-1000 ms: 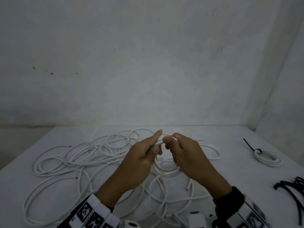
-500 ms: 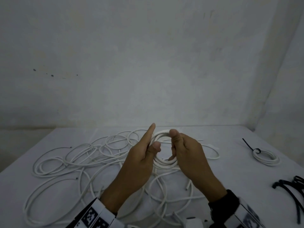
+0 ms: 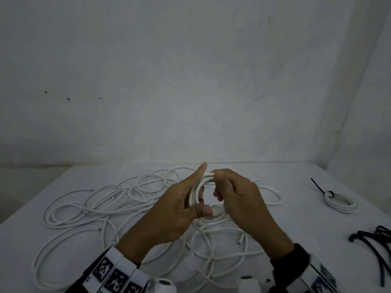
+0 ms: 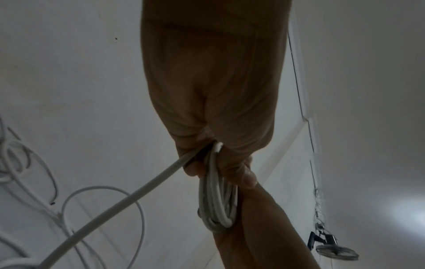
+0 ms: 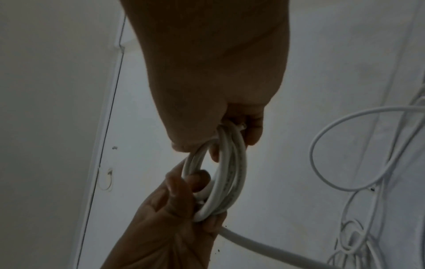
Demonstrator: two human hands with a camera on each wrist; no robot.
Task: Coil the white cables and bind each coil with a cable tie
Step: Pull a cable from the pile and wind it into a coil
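Observation:
A small coil of white cable (image 3: 195, 192) hangs upright above the table between both hands. My left hand (image 3: 182, 205) grips its left and lower side, thumb pressed on the turns, index finger straight up. My right hand (image 3: 232, 194) pinches the coil's top and right side with curled fingers. In the left wrist view the coil (image 4: 216, 196) has several turns, and a loose tail (image 4: 119, 205) runs off toward the table. The right wrist view shows the same coil (image 5: 226, 172) held at both ends. A tangle of loose white cables (image 3: 110, 199) covers the table beneath.
A finished white coil bound with a black tie (image 3: 340, 200) lies at the far right. Spare black cable ties (image 3: 374, 246) lie near the right edge. The white table (image 3: 296, 225) meets the walls at the back and right.
The cable pinched between the hands has grown into a round coil of several turns. Both hands have shifted their grip around it, and the left thumb has moved down onto the coil's bottom.

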